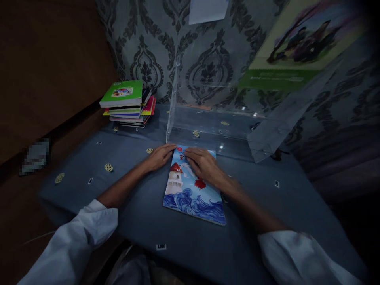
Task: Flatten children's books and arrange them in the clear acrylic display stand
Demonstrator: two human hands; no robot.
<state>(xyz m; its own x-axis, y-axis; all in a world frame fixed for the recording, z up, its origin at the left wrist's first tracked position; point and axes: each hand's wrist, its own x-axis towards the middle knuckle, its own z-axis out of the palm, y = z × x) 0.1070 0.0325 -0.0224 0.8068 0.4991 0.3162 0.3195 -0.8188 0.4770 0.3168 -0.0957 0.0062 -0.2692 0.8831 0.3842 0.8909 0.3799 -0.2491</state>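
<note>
We face a wall (pixel 178 43) papered in a damask pattern, its dark, ornate medallions (pixel 146 69) and leafy scrolls set on a paler grey ground. A white sheet (pixel 208 11) shows high up against it, cut off by the top of our view. Before the wall we see a worktop (pixel 255 198) under a dark blue-grey cloth (pixel 124 142), printed with yellow, dark-spotted shapes (pixel 108 167) and small white labels (pixel 90 181). On our left, a broad brown surface (pixel 47 51) rises in shadow; on our right, purplish folds (pixel 320 166) look like fabric. The light is low and cool, our outer corners nearly black.
</note>
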